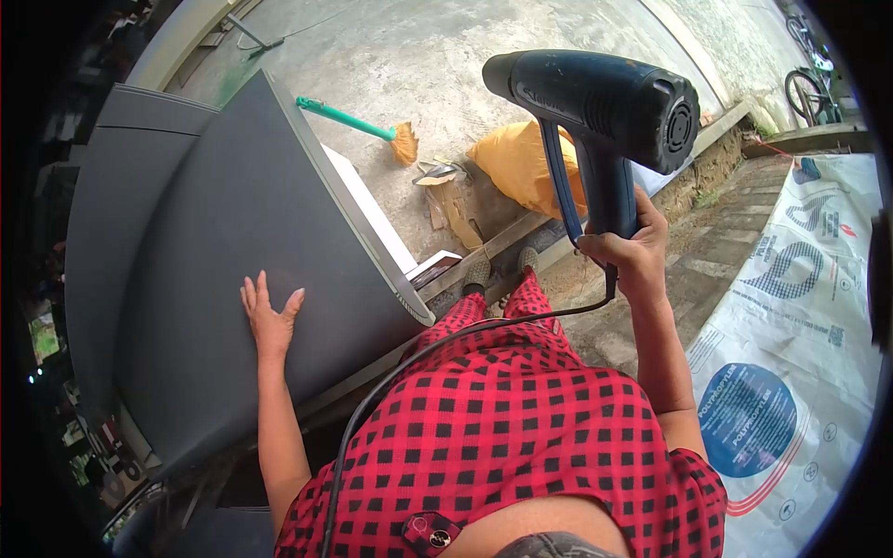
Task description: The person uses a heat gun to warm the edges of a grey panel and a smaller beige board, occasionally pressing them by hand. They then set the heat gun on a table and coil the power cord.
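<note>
My left hand (pixel 270 319) lies on a large dark grey panel (pixel 214 251), its fingers apart and nothing in it. The panel's surface is curved near its left side, and a pale edge runs down its right side. In my right hand (pixel 634 244) is the handle of a dark heat gun (pixel 595 98), held up above the ground. Its nozzle points to the left, and the round vented back faces right. From the handle a black cord (pixel 465 327) runs down across the red and black checked clothing.
A green-handled brush (pixel 349 119) and a yellow bag (pixel 521 166) lie on the concrete floor (pixel 400 56) beyond the panel. White printed polypropylene sheeting (pixel 791 325) covers the right side. Bicycles (pixel 806 95) stand at the top right. Wooden beams (pixel 493 244) edge the floor near my feet.
</note>
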Action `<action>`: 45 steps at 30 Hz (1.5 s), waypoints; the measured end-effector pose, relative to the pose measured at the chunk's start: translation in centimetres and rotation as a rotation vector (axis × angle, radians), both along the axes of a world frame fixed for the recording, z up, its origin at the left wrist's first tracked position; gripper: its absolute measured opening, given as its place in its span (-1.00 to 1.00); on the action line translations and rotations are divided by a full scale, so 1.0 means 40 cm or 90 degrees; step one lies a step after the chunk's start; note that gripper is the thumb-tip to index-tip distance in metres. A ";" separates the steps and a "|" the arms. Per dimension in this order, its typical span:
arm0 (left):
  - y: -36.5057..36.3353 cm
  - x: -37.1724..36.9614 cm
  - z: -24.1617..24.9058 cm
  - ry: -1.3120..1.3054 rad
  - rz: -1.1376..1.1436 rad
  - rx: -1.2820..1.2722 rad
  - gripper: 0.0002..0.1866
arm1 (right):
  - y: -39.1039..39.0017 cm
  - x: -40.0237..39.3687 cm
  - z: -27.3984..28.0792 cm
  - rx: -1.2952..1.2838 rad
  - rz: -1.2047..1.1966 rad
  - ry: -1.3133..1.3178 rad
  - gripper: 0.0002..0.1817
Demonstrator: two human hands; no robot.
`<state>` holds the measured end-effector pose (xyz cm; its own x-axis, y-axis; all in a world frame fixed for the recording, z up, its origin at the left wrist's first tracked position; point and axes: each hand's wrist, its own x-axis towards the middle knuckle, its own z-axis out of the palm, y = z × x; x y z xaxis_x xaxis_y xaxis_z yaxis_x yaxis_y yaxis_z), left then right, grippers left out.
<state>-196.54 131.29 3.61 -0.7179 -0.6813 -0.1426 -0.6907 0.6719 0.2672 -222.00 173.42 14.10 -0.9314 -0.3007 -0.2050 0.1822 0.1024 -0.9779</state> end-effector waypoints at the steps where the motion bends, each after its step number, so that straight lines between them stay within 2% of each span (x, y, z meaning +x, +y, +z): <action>1: 0.050 -0.034 0.010 0.003 -0.024 0.006 0.04 | 0.001 -0.025 0.001 -0.013 0.005 0.013 -0.35; 5: 0.157 -0.129 -0.012 0.004 -0.029 0.025 0.12 | 0.017 -0.131 0.005 -0.026 0.073 0.015 -0.36; 8: 0.193 -0.198 -0.034 -0.058 0.095 0.092 0.27 | 0.038 -0.221 0.020 -0.049 0.120 0.001 -0.35; 9: 0.201 -0.217 -0.041 -0.052 0.100 0.080 0.27 | 0.054 -0.248 0.017 -0.057 0.130 -0.029 -0.35; 12: 0.216 -0.261 -0.070 -0.053 0.209 0.041 0.33 | 0.080 -0.328 0.007 -0.056 0.144 0.020 -0.33; 13: 0.226 -0.270 -0.084 -0.048 0.219 0.038 0.33 | 0.087 -0.350 0.003 -0.048 0.150 0.034 -0.33; 15: 0.245 -0.278 -0.104 -0.084 0.227 -0.079 0.22 | 0.096 -0.388 -0.011 -0.032 0.159 0.015 -0.33; 18: 0.250 -0.289 -0.114 -0.103 0.251 -0.113 0.18 | 0.089 -0.435 -0.029 -0.024 0.175 -0.012 -0.36; 25: 0.268 -0.289 -0.112 -0.090 0.263 -0.123 0.12 | 0.023 -0.509 -0.066 -0.037 0.176 -0.043 -0.42; 28: 0.257 -0.296 -0.107 -0.046 0.263 -0.119 0.18 | -0.015 -0.551 -0.090 -0.008 0.182 -0.048 -0.39; 30: 0.269 -0.297 -0.099 -0.053 0.252 -0.141 0.10 | -0.048 -0.580 -0.115 -0.008 0.187 -0.035 -0.40; 37: 0.267 -0.305 -0.085 -0.020 0.243 -0.140 0.11 | -0.250 -0.700 -0.224 -0.005 0.230 -0.021 -0.42; 39: 0.271 -0.303 -0.080 -0.015 0.255 -0.143 0.12 | -0.339 -0.737 -0.270 -0.034 0.254 -0.062 -0.45; 40: 0.264 -0.311 -0.078 -0.022 0.252 -0.135 0.14 | -0.395 -0.752 -0.308 -0.054 0.253 -0.022 -0.55; 45: 0.267 -0.322 -0.069 -0.007 0.270 -0.124 0.15 | -0.586 -0.785 -0.392 -0.036 0.357 -0.118 -0.51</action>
